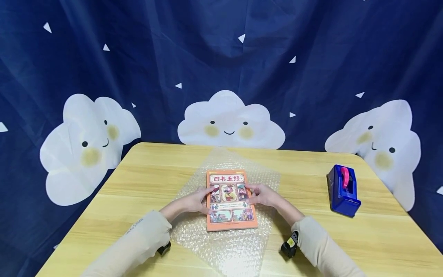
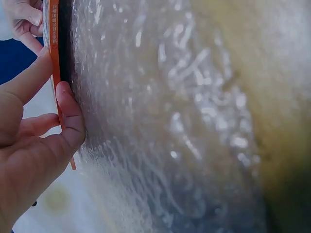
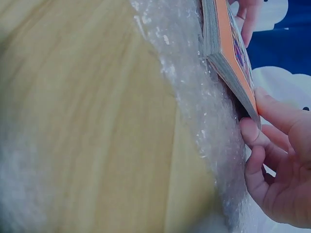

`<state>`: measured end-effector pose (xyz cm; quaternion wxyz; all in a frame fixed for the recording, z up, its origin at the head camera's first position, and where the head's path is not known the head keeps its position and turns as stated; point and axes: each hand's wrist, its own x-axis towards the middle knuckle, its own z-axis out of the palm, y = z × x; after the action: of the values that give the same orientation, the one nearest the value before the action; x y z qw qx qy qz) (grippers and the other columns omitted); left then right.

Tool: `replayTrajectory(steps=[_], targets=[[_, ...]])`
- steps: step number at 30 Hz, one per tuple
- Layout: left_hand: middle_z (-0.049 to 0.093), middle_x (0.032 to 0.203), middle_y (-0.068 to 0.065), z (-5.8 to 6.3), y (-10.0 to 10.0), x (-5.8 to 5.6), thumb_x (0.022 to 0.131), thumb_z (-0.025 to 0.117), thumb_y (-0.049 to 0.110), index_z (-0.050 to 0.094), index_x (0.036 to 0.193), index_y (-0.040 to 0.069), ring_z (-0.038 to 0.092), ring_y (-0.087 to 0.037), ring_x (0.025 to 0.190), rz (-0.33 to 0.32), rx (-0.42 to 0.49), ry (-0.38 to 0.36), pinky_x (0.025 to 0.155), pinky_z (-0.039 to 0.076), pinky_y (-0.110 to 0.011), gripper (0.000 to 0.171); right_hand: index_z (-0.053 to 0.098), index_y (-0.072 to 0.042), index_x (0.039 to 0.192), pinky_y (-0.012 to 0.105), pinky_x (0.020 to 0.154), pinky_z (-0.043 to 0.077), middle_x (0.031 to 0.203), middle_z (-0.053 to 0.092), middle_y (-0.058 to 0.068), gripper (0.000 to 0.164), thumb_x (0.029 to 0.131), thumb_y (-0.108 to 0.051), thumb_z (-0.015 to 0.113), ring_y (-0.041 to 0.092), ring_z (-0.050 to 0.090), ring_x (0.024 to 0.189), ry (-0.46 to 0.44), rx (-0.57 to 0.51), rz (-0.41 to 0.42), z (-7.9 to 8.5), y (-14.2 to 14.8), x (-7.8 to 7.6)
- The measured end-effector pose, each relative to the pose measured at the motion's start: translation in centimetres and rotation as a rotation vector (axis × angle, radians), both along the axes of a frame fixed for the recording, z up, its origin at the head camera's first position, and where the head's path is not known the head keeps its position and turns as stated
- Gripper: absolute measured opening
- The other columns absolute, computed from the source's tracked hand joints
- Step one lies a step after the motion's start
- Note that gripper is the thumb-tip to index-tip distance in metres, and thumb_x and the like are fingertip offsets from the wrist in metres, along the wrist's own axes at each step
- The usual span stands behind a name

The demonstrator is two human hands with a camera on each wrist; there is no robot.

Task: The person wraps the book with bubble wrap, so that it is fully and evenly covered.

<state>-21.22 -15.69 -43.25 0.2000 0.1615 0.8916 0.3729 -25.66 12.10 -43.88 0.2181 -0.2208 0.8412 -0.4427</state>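
- One orange book (image 1: 230, 200) is over bubble wrap (image 1: 237, 252).
- Our left hand (image 1: 195, 200) and right hand (image 1: 264, 195) pinch its opposite sides.
- We see a blue tape dispenser (image 1: 345, 204) right of the bubble wrap.

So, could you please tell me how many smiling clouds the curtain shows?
3: a left cloud, a middle cloud, beyond the orange book, and a right cloud, beyond the blue tape dispenser; the table may hide others.

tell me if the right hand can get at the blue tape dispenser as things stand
Probably yes, once it lets go: the right hand is holding the edge of the book. Only low-lying bubble wrap and table show between it and the tape dispenser.
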Motion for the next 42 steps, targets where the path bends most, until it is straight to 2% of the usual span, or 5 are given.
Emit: replayTrajectory(steps=[9, 21, 25, 30, 42], targets=[[0.036, 0.133, -0.023, 1.0, 0.5, -0.5, 0.074, 0.076, 0.019, 0.028, 0.142, 0.000, 0.040, -0.027, 0.111, -0.095, -0.167, 0.042, 0.094, 0.037, -0.043, 0.085, 0.035, 0.008, 0.135, 0.016, 0.046, 0.033, 0.059, 0.049, -0.002, 0.067, 0.079, -0.008, 0.068, 0.007, 0.039, 0.050, 0.012, -0.021, 0.050, -0.2, 0.4, 0.0], [0.034, 0.134, -0.020, 1.6, 0.2, -0.5, 0.076, 0.075, 0.027, 0.026, 0.143, 0.002, 0.043, -0.023, 0.099, -0.158, -0.235, 0.053, 0.083, 0.041, -0.036, 0.086, 0.035, 0.005, 0.136, 0.016, 0.048, 0.035, 0.061, 0.048, -0.002, 0.069, 0.080, -0.013, 0.069, 0.007, 0.041, 0.053, 0.036, -0.024, 0.057, -0.8, 0.4, 0.0], [0.037, 0.132, -0.021, 1.7, 0.2, -0.4, 0.074, 0.076, 0.028, 0.030, 0.141, -0.001, 0.044, -0.029, 0.110, -0.183, -0.276, 0.105, 0.090, 0.041, -0.041, 0.086, 0.037, 0.003, 0.136, 0.017, 0.046, 0.032, 0.055, 0.043, -0.004, 0.067, 0.080, -0.014, 0.069, 0.006, 0.036, 0.049, 0.069, 0.011, 0.049, -0.9, 0.5, 0.1], [0.031, 0.139, -0.022, 1.3, 0.1, -0.2, 0.074, 0.076, 0.029, 0.030, 0.142, 0.003, 0.033, -0.036, 0.127, -0.156, -0.267, 0.109, 0.104, 0.030, -0.046, 0.085, 0.038, 0.001, 0.137, 0.017, 0.044, 0.030, 0.051, 0.036, -0.005, 0.066, 0.080, -0.015, 0.069, 0.007, 0.032, 0.047, 0.096, 0.042, 0.052, -0.9, 0.5, 0.2], [0.032, 0.132, -0.027, 0.4, -0.1, 0.7, 0.076, 0.073, 0.027, 0.030, 0.142, 0.005, 0.041, -0.039, 0.116, -0.075, -0.199, 0.135, 0.097, 0.035, -0.051, 0.082, 0.038, 0.001, 0.137, 0.018, 0.044, 0.031, 0.056, 0.047, -0.002, 0.066, 0.079, -0.012, 0.070, 0.009, 0.039, 0.050, 0.146, 0.117, 0.033, -0.5, 0.4, 0.9]])
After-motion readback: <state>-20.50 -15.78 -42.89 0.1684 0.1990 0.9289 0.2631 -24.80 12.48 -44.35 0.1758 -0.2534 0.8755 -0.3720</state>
